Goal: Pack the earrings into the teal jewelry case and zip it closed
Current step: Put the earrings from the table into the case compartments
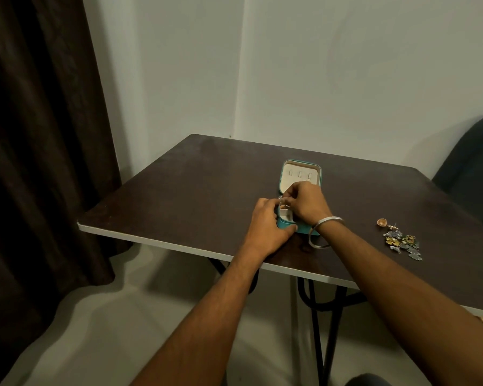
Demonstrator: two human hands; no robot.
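Hands: left (265,227), right (304,204) on open case (300,174), lid pointing away.

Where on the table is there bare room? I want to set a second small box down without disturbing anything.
The widest bare patch lies left of the teal jewelry case, out to the table corner by the curtain. Another lies behind the lid, toward the wall. Crowded: at the case, where both hands work, and the loose earrings near the right edge.

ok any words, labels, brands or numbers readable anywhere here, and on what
None: no readable text in this view.
The case and its open lid show no print or logo.
The earrings on the table and the bangle bear no legible marks; any engraving is too small to tell.
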